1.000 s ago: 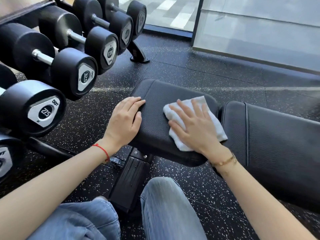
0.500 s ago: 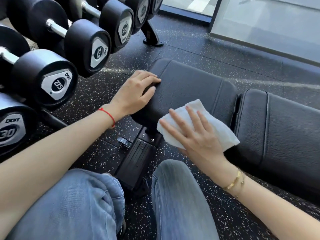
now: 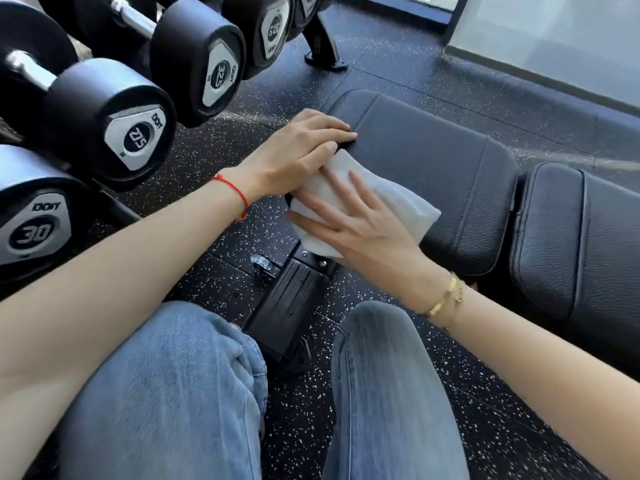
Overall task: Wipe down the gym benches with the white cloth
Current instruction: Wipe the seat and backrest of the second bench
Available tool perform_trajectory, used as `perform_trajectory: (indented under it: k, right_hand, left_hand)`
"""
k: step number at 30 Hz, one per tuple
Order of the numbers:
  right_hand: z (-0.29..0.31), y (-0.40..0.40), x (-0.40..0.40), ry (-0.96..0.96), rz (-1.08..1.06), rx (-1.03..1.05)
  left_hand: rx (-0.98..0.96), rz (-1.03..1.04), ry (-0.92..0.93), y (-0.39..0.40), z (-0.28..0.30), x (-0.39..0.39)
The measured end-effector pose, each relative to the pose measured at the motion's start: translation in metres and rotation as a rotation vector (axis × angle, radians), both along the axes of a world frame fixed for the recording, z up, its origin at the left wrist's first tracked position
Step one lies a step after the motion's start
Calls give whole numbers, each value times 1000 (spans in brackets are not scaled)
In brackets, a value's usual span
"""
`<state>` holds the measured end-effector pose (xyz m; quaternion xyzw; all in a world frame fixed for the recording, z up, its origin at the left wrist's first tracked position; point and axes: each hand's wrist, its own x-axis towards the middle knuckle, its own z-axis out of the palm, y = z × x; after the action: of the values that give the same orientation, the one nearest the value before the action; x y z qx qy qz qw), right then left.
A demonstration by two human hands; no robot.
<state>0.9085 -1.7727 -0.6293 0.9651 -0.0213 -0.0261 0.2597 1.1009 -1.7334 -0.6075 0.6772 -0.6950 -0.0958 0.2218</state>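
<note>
A black padded bench seat (image 3: pixel 433 161) lies in the middle of the head view, with the longer back pad (image 3: pixel 571 244) to its right. The white cloth (image 3: pixel 405 202) is spread over the seat's near left edge. My right hand (image 3: pixel 360 226) presses flat on the cloth with straight fingers. My left hand (image 3: pixel 298 150) rests on the seat's left end, fingers stretched across the pad, just above the cloth and touching it.
A rack of black dumbbells (image 3: pixel 114 129) marked 27.5, 30 and 32.5 stands close on the left. The bench's black frame (image 3: pixel 287 306) runs down between my knees in blue jeans. Speckled rubber floor surrounds it; a glass wall (image 3: pixel 554 39) is at the far right.
My right hand has slid the cloth from the top of the seat down and left along its near edge, ending under my left hand. The camera has moved closer.
</note>
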Motion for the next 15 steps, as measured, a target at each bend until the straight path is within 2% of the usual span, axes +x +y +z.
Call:
perform_trajectory:
  k: [5, 8, 11, 15]
  right_hand:
    - [1, -11, -62, -71, -70, 44]
    - [2, -12, -58, -58, -115, 75]
    - [5, -9, -42, -134, -150, 171]
    - [3, -10, -60, -251, -181, 312]
  left_hand:
    - [-34, -33, -28, 2, -5, 2]
    - [-55, -28, -15, 2, -7, 2]
    - [-70, -5, 9, 1, -7, 1]
    - [-83, 17, 25, -1, -8, 1]
